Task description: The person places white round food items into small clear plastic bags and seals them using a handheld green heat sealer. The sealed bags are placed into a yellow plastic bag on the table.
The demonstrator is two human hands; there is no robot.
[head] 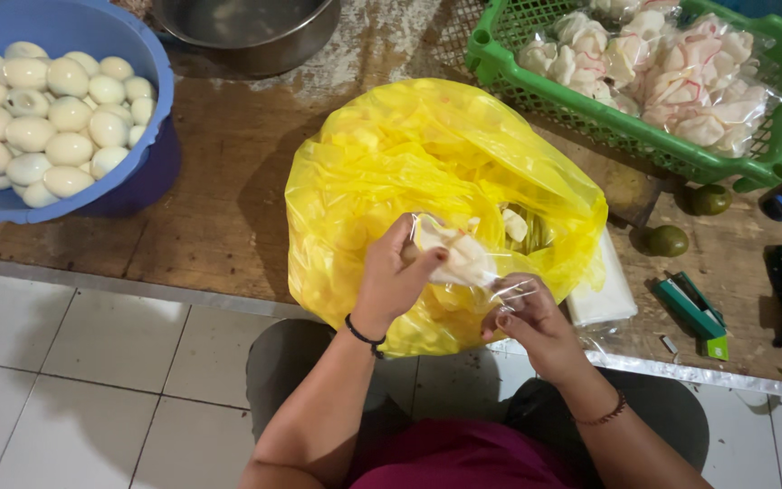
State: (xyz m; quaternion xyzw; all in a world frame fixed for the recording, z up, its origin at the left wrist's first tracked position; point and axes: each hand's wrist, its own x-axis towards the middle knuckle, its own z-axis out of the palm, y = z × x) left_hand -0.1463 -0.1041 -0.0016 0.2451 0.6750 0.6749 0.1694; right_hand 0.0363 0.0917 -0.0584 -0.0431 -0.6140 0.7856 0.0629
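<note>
both arms are bare from the elbows down, with no sleeves in view. the left hand (pixel 393 279) has a thin black band round its wrist, like a hair tie or cord. the right hand (pixel 529 317) has a thin dark beaded bracelet round its wrist, and its fingernails look short and unpainted. lower down, a dark pink or magenta top shows at the waist, and grey trousers cover both knees.

Over the yellow bag (pixel 391 172), left hand (pixel 391 276) and right hand (pixel 527 317) grip a small clear bag (pixel 463 258) of crackers; blue bowl (pixel 151 72) of eggs far left, green basket (pixel 626 136) upper right.
</note>
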